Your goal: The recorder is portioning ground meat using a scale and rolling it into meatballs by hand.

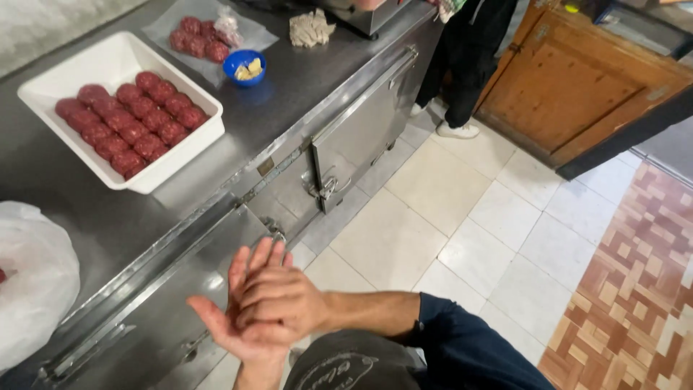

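Hands pressed palm to palm below the steel counter (303,79) edge: right hand (283,303) over left hand (234,328); whether anything lies between them cannot be told. White rectangular tray (108,61) of red meatballs (130,123) rests on counter, well apart.

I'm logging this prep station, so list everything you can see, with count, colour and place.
tray: one, white, on the steel counter, holding rows of red meatballs
plastic sheet: one, clear, far counter, under a few more meatballs
bowl: one, blue, beside the sheet
plastic bag: one, white, near left edge
cabinet: one, brown wood, far right
another person: one, dark trousers, white shoes, standing at far end
left hand, right hand: pressed together, palm on palm, below the counter edge
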